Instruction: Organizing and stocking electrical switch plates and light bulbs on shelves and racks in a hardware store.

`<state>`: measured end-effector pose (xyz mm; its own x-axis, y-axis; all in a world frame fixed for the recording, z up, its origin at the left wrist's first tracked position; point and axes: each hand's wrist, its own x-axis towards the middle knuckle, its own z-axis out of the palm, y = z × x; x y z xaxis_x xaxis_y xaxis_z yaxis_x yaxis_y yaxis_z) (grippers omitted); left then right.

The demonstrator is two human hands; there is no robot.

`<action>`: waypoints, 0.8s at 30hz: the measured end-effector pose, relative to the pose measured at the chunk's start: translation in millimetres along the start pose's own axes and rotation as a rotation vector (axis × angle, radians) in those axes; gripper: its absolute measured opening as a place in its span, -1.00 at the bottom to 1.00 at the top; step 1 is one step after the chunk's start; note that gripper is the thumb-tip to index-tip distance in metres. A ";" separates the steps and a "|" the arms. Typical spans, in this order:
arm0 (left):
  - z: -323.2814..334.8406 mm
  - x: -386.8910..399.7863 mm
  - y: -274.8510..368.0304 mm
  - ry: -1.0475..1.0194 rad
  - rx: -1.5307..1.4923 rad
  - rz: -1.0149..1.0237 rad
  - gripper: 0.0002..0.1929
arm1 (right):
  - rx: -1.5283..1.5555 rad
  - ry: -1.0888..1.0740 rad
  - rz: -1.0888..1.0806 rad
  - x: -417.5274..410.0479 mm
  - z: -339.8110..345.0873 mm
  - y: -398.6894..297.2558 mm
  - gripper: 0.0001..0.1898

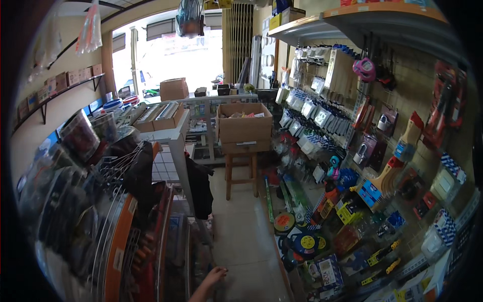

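My left hand point(216, 275) reaches in at the bottom of the view, low over the tiled aisle floor point(241, 241). Its fingers are loosely bent and a little apart, and nothing shows in them. Close on its left stands a shelf rack with an orange-edged shelf point(120, 241). My right hand is out of view. Farther along the aisle, an open cardboard box point(244, 130) with mixed small items rests on a wooden stool point(241, 175).
Paint brushes point(377, 188), padlocks point(363, 153) and packaged goods hang along the right wall. Cable reels point(305, 243) and a boxed item point(327, 273) line the floor's right side. A black cloth point(199, 187) hangs from the left rack. A glass counter point(203, 113) crosses the far end.
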<state>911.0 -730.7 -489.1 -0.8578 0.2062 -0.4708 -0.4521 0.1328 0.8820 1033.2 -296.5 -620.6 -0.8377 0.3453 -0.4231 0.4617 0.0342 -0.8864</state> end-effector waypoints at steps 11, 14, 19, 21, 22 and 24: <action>-4.7 149.1 54.0 -0.097 0.224 -0.090 -0.51 | -0.023 0.157 0.049 134.7 14.8 -59.0 -0.77; -8.9 203.3 95.0 -0.073 0.228 -0.102 -0.47 | -0.035 0.166 0.040 193.1 17.2 -87.4 -0.77; -0.5 303.1 199.0 0.095 0.100 -0.097 -0.49 | -0.066 0.208 0.030 287.2 -6.0 -144.7 -0.77; -2.6 344.8 231.5 0.111 0.061 -0.003 -0.51 | -0.071 0.214 0.012 331.9 -0.8 -180.5 -0.77; -6.9 373.6 238.9 0.137 0.034 0.124 -0.54 | -0.077 0.213 0.004 353.7 2.9 -198.9 -0.77; -4.4 407.1 265.0 0.141 0.013 0.247 -0.57 | -0.076 0.243 0.002 383.7 7.0 -224.6 -0.77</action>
<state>440.9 -615.8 -447.0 -0.9676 0.0967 -0.2332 -0.2228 0.1077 0.9689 606.0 -178.3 -585.2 -0.7461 0.5606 -0.3594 0.4921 0.1006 -0.8647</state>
